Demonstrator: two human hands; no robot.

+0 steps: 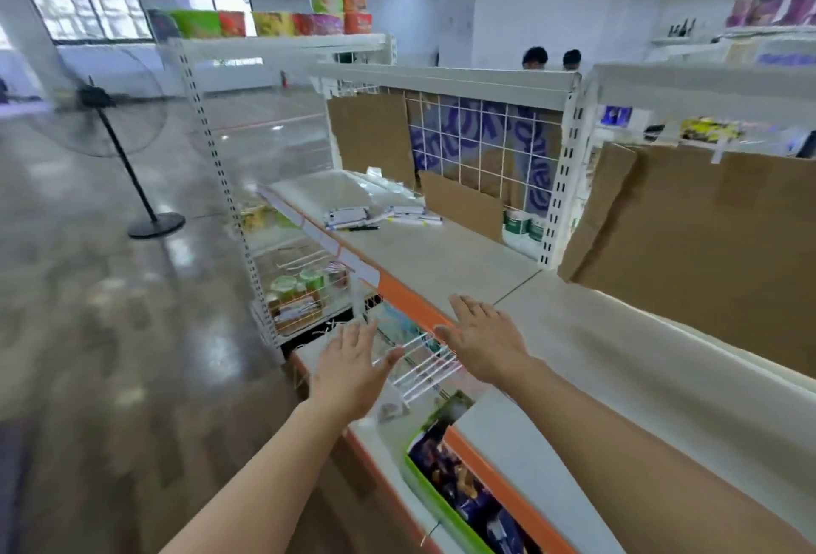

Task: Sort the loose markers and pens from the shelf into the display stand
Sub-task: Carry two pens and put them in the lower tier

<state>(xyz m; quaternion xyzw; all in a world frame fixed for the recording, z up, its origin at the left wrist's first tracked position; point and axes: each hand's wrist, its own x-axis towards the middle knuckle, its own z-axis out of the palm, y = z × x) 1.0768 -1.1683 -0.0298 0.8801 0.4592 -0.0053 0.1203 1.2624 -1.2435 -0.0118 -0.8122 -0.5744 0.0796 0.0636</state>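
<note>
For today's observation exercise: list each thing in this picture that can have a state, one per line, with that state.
left hand: open, fingers spread, holding nothing
right hand: open, flat above the shelf edge, holding nothing
loose pens and markers: lying flat on the shelf, untouched
standing fan: upright; running or not, cannot tell

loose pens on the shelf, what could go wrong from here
1. The loose white and dark pens lie near the front edge of the pale grey shelf top; a sweeping reach might roll them off.
2. Both the open left hand and open right hand are well short of them.
3. No display stand is clearly identifiable, so sorting may stall.
</note>
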